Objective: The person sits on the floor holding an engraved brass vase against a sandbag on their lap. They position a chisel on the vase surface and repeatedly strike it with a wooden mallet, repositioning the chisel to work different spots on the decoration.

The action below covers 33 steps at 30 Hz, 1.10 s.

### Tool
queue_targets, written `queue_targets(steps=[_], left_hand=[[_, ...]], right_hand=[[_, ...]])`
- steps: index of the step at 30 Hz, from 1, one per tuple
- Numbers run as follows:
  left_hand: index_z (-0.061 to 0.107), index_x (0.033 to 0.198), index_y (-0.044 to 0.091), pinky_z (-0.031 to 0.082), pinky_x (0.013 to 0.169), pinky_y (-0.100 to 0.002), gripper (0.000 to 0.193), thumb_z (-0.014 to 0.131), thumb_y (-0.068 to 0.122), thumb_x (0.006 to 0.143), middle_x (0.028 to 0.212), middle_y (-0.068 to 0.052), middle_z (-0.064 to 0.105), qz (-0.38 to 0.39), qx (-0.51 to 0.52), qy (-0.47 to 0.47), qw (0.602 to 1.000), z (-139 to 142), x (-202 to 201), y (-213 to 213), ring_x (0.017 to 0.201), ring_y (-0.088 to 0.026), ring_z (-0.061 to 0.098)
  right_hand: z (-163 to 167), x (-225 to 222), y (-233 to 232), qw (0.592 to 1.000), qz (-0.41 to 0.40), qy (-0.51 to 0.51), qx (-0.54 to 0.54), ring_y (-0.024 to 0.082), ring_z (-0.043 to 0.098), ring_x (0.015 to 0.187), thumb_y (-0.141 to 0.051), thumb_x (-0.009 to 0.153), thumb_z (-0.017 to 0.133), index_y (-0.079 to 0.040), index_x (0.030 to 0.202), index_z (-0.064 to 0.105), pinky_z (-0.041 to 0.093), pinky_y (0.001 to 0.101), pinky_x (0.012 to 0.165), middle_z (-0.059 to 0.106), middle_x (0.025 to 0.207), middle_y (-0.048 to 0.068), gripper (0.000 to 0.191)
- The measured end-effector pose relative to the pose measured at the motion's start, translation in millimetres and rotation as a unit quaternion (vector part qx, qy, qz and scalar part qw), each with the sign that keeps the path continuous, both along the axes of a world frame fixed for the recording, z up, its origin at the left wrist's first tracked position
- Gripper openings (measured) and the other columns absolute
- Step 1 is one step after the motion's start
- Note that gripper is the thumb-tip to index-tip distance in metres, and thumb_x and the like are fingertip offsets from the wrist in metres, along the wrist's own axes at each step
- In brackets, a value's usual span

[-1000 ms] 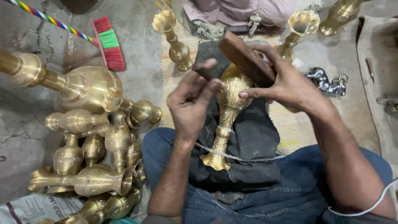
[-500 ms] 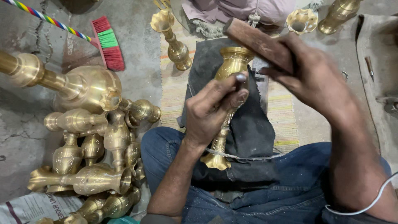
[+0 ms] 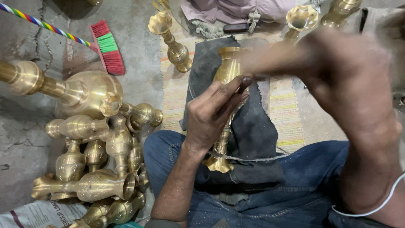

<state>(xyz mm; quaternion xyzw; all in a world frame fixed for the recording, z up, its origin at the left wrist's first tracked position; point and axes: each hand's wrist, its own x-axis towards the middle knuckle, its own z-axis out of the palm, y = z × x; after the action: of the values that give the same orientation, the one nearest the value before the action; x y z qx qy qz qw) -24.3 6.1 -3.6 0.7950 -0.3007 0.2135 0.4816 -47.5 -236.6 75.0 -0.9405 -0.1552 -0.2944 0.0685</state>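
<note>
In the middle of the frame a tall engraved brass vase [image 3: 228,80] lies on a dark grey cloth [image 3: 253,126] that is spread over the person's lap in blue jeans [image 3: 295,185]. The flared foot of the vase points to the lower part of the frame and its open mouth points up. The left hand [image 3: 211,116] rests on the body of the vase; the fingers are pressed together and lie along the metal, and the fingertips pinch a small dark tool against the surface (what kind of tool it is, I cannot tell).

The right hand [image 3: 350,84] is in the upper right of the frame and is strongly blurred. It is raised above the vase and does not touch it. I cannot tell how its fingers stand or what they hold.

At the left side of the frame a heap of similar brass vases [image 3: 97,152] lies on the grey concrete floor [image 3: 25,126]. In the upper left there is a broom with red and green bristles [image 3: 107,46] and a striped stick. Under the cloth is a striped woven mat [image 3: 287,114], and at the top of it another brass vase with a wavy rim [image 3: 171,40] stands upright. A thin white cord [image 3: 371,207] passes around the right forearm at the lower right.
</note>
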Motion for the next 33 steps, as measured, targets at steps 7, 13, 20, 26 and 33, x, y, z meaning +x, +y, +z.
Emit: queue_targets(steps=[7, 13, 20, 26, 33], left_hand=[[0.068, 0.131, 0.012, 0.066, 0.081, -0.03, 0.034, 0.08, 0.015, 0.099, 0.122, -0.007, 0.075, -0.01, -0.02, 0.005, 1.0, 2.6, -2.0, 0.7, 0.097, -0.018, 0.079], [0.069, 0.13, 0.011, 0.066, 0.084, -0.032, 0.033, 0.08, 0.016, 0.099, 0.12, -0.005, 0.076, -0.013, -0.017, 0.011, 1.0, 2.1, -1.9, 0.4, 0.1, -0.017, 0.079], [0.069, 0.129, 0.014, 0.066, 0.081, -0.028, 0.032, 0.08, 0.015, 0.099, 0.117, -0.004, 0.076, -0.016, -0.027, 0.013, 0.999, -0.9, -1.5, 0.1, 0.095, -0.014, 0.078], [0.068, 0.135, 0.013, 0.064, 0.077, -0.03, 0.039, 0.081, 0.012, 0.098, 0.108, -0.003, 0.075, -0.005, -0.008, 0.023, 1.0, -1.3, 0.4, 0.8, 0.089, -0.014, 0.077], [0.067, 0.131, 0.014, 0.066, 0.082, -0.029, 0.037, 0.082, 0.015, 0.097, 0.125, -0.008, 0.074, 0.0, -0.002, -0.014, 1.0, -0.6, 2.4, 0.4, 0.098, -0.015, 0.078]], right_hand=[[4.5, -1.5, 8.6, 1.0, 0.01, 0.016, -0.012, 0.032, 0.067, 0.094, -0.007, 0.09, 0.084, -0.003, 0.111, 0.063, 0.054, 0.0453, 0.084, 0.068, 0.1, 0.013, 0.031], [11.1, -2.9, 13.8, 0.998, -0.012, 0.057, 0.027, 0.035, 0.066, 0.097, -0.006, 0.09, 0.083, -0.006, 0.116, 0.063, 0.052, 0.0473, 0.085, 0.064, 0.092, 0.013, 0.034], [6.2, -6.2, 9.5, 1.0, -0.001, 0.016, -0.004, 0.035, 0.067, 0.096, -0.009, 0.091, 0.086, -0.003, 0.115, 0.063, 0.053, 0.0494, 0.082, 0.068, 0.097, 0.014, 0.034], [-0.7, 1.3, 7.6, 0.974, 0.062, 0.041, 0.213, 0.028, 0.071, 0.096, -0.009, 0.107, 0.08, -0.004, 0.121, 0.06, 0.057, 0.0429, 0.078, 0.068, 0.104, 0.01, 0.025], [1.9, 1.7, 11.3, 0.999, 0.026, -0.02, 0.031, 0.027, 0.068, 0.092, -0.01, 0.093, 0.082, -0.002, 0.109, 0.062, 0.056, 0.0405, 0.081, 0.069, 0.102, 0.011, 0.027]])
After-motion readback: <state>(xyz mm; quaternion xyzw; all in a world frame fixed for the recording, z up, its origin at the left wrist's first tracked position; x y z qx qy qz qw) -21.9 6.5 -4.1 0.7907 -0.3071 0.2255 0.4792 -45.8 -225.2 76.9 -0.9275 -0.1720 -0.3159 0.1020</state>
